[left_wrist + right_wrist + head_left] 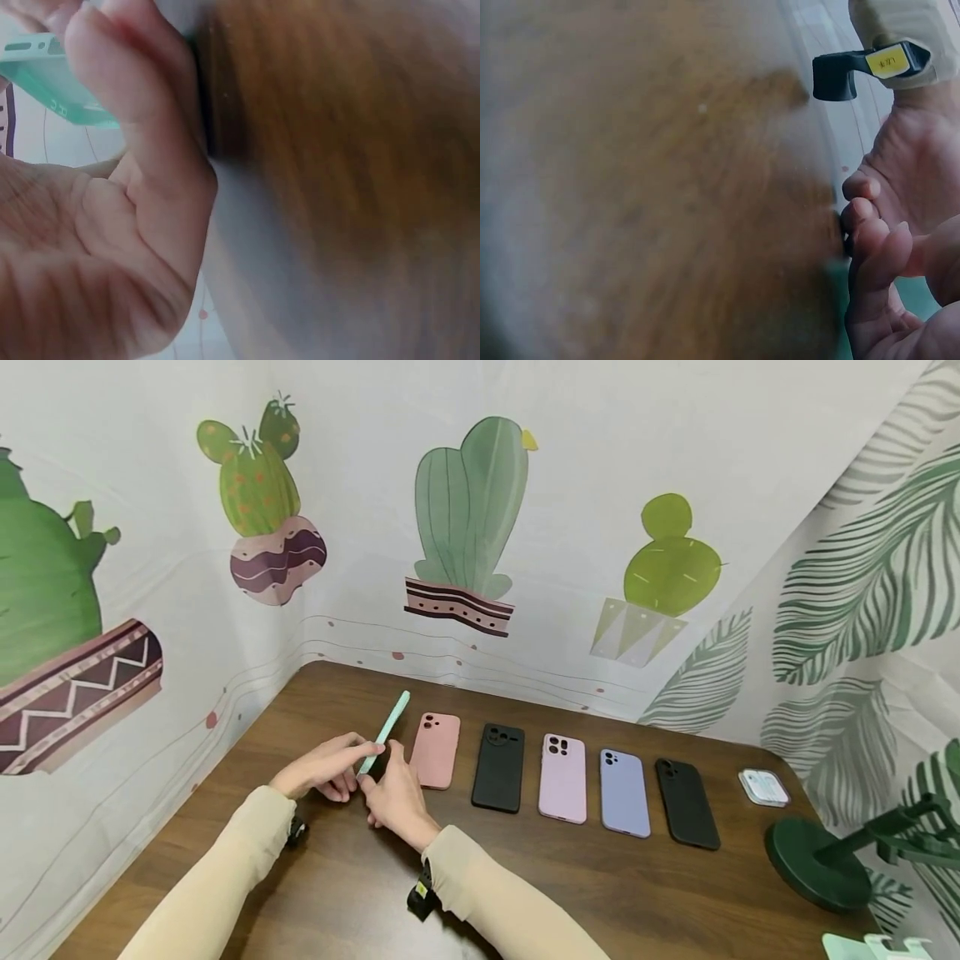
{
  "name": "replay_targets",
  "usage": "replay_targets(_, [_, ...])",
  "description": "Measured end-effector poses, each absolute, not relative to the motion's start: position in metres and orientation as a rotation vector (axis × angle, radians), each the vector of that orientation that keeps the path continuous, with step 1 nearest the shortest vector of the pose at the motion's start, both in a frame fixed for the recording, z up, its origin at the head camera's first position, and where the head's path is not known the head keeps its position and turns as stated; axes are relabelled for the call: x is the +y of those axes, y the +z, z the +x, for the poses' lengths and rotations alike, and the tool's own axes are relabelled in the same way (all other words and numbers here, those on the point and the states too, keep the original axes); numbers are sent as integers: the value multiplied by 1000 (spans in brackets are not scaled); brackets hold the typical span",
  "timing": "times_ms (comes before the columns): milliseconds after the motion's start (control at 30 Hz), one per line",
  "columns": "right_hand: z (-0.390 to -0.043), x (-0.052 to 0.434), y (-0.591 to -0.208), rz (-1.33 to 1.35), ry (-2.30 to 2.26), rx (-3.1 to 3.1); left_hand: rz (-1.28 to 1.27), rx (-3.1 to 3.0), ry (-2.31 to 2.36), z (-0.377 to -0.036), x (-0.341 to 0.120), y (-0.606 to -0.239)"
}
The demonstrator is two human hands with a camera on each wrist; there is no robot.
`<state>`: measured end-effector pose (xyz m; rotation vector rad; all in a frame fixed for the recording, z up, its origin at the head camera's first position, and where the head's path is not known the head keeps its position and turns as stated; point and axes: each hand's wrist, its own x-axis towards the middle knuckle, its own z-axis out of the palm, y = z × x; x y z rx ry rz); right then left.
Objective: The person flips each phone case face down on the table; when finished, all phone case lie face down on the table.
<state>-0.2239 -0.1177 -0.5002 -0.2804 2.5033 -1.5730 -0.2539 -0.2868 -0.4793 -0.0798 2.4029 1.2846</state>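
Note:
A mint green phone case [392, 718] is tilted up on its long edge at the left part of the table, seen nearly edge-on from the head. My left hand [333, 764] holds it from the left, with a finger over its near upper edge. From the right, my right hand [399, 797] grips its near end between thumb and fingers. In the left wrist view, the port and speaker cutouts show on the end of the green case [75, 97]. Only a patch of the green case [916, 296] appears behind my fingers in the right wrist view.
A row of phone cases lies right of my hands: pink [437, 752], black [498, 772], lilac [562, 785], lavender blue [624, 797] and another black [687, 806]. Beyond them are a small clear box [763, 787] and a dark green lamp base [813, 864]. Cactus-printed cloth hangs behind.

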Motion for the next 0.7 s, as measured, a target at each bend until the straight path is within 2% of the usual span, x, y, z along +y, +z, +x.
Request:
replay_targets(367, [-238, -125, -503, -226, -1472, 2469, -59, 2244, 1452, -254, -312, -479])
replay_targets(700, [-246, -128, -504, -193, -1478, 2382, 223, 2436, 1524, -254, -328, -472])
